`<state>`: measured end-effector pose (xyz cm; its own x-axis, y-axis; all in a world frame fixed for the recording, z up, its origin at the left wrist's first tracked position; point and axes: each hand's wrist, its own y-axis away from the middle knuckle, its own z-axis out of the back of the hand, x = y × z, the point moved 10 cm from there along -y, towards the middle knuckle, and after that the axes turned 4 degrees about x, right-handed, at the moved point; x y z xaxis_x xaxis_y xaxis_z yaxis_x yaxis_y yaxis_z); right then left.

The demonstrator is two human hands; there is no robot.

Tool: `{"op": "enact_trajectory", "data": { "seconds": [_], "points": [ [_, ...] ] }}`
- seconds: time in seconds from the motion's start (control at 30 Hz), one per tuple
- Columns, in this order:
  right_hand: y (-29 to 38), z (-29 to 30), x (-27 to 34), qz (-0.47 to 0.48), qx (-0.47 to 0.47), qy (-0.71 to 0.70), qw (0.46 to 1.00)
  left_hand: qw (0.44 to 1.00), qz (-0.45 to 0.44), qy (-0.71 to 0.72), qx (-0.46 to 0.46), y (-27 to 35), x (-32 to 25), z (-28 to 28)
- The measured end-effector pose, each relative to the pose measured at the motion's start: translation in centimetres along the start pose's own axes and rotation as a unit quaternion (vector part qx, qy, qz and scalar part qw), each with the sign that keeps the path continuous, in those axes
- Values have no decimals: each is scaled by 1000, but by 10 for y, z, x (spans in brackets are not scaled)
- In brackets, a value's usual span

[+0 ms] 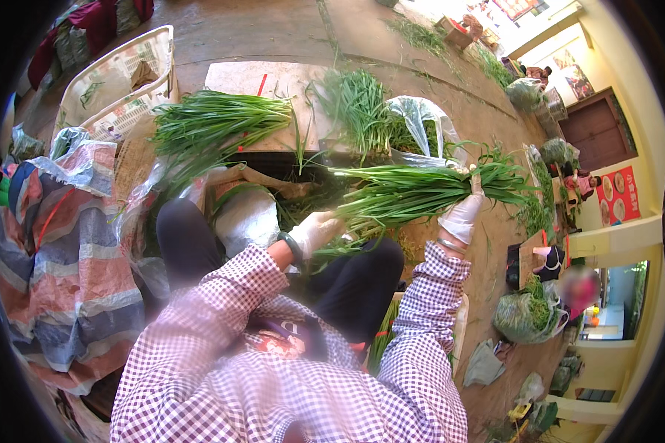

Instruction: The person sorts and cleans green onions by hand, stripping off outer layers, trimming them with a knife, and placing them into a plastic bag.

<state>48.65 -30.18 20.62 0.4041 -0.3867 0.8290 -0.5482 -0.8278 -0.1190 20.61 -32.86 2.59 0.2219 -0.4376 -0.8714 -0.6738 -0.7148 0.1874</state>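
My right hand [465, 207], in a thin whitish glove, is closed around a bunch of long green leafy stalks [404, 191], possibly garlic chives, near its leafy end. Gloved too, my left hand [318, 228] is at the bunch's lower left side, its fingertips at some loose stalks; its hold is unclear. Beyond my knees is a pale board [305, 80]. On its left part lies a large bundle of the same greens [221, 113], across a red strip [262, 84]. Another heap of greens [360, 105] lies at the board's right, beside a clear plastic bag [421, 113].
A white plastic crate [169, 66] stands at the upper left, above a striped woven tarp [83, 249]. A silvery plastic sheet [249, 219] lies between my knees. Bagged greens [523, 318] and scattered leaves are on the floor at right, where other people sit.
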Motion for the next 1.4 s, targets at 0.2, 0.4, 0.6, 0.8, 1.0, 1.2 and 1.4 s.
{"op": "enact_trajectory", "data": {
  "seconds": [0.2, 0.4, 0.6, 0.8, 1.0, 1.2, 1.4],
  "points": [
    [-8, 16, 28, 37, 33, -84, 995, 996, 18, -49, -77, 10, 38, 53],
    [-3, 4, 44, 23, 119, -178, 976, 990, 113, 65, -50, 23, 46, 48],
    [5, 2, 2, -16, 129, -215, 968, 940, -45, 305, 146, 14, -53, -52],
    [16, -3, -5, -11, 129, -210, 969, 988, 27, 128, 81, 5, -21, -27],
    [18, -7, -10, -17, 108, -183, 977, 993, 33, 115, -6, 19, -24, -18],
    [5, 9, -1, 7, 103, -172, 980, 980, 61, 138, -129, 17, 31, 32],
    [1, 23, 5, 27, 98, -155, 983, 866, 64, -496, 34, 25, 28, 20]
  ]
}}
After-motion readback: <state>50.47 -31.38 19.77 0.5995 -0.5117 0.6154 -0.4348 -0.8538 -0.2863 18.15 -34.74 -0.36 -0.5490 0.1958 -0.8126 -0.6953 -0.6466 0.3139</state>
